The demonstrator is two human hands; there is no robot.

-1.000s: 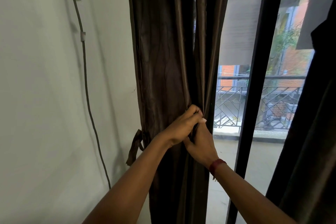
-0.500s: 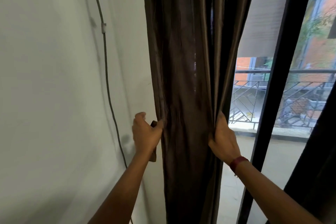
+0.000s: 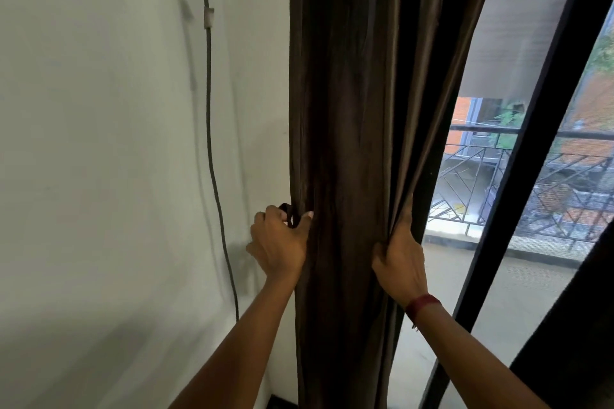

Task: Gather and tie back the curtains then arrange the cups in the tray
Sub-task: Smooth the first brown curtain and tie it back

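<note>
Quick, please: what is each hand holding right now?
Left hand: grips the tie strap beside the curtain.
Right hand: grips the curtain, right edge.

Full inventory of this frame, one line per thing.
curtain: 1, dark brown, centre, between both hands
tie-back strap: 1, dark brown, in left hand
second curtain: 1, dark, lower right
cable: 1, grey, on wall
cable clip: 1, white, upper cable
wall: 1, pale, left
door frame: 1, black, right of curtain
balcony railing: 1, black, outside
wristband: 1, dark red, right wrist
left hand: 1, grips strap at curtain's left edge
right hand: 1, grips curtain's right edge
</note>
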